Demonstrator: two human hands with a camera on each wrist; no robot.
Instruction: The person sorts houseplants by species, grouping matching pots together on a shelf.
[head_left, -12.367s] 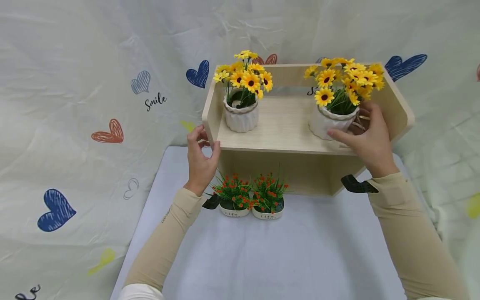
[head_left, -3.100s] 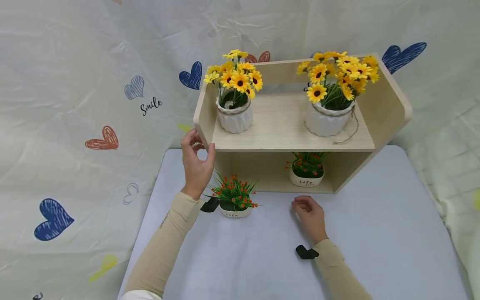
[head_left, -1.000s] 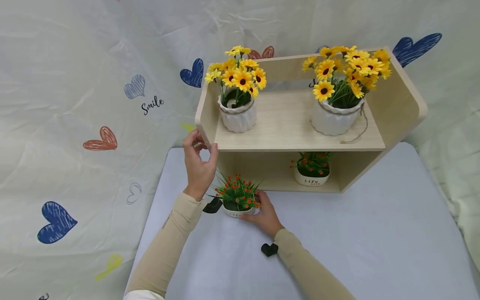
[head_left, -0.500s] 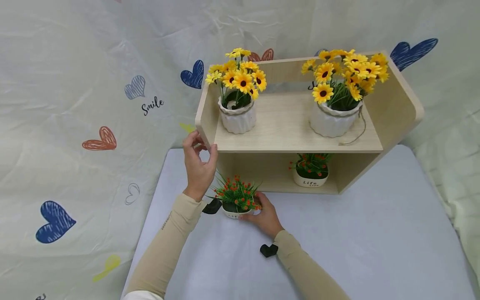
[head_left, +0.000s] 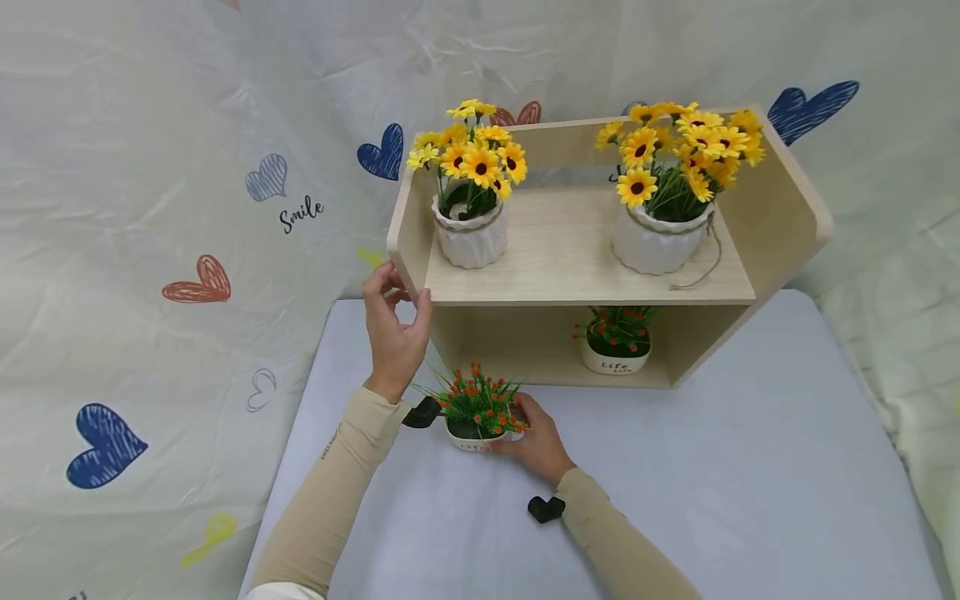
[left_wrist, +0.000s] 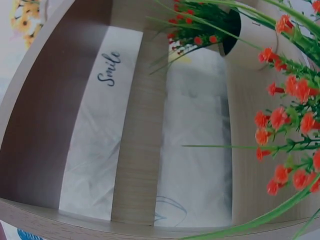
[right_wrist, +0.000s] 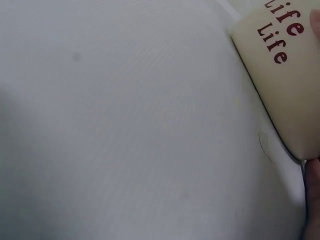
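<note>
My right hand (head_left: pixel 536 442) grips the right end of a small white pot of red-flowered artificial grass (head_left: pixel 482 407), in front of the shelf's lower left. "Life" lettering shows on that white pot (right_wrist: pixel 280 75) in the right wrist view, with only bits of fingers at the edge. My left hand (head_left: pixel 397 333) holds the front edge of the left side panel of a two-tier wooden shelf (head_left: pixel 570 287), thumb on one side and fingers on the other. Neither hand shows in the left wrist view, where red flowers (left_wrist: pixel 300 125) stand close to the camera.
A matching red-flowered pot (head_left: pixel 617 360) stands at the right of the lower tier. Two white pots of yellow flowers, a left one (head_left: pixel 472 237) and a right one (head_left: pixel 656 242), stand on the upper tier. The white table (head_left: pixel 712 483) meets a heart-printed backdrop (head_left: pixel 150 150).
Over several seconds, one red-flowered pot has gone from the table onto the lower tier. My right hand has moved left to the other pot and just now shifts it slightly toward me. The left hand stays.
</note>
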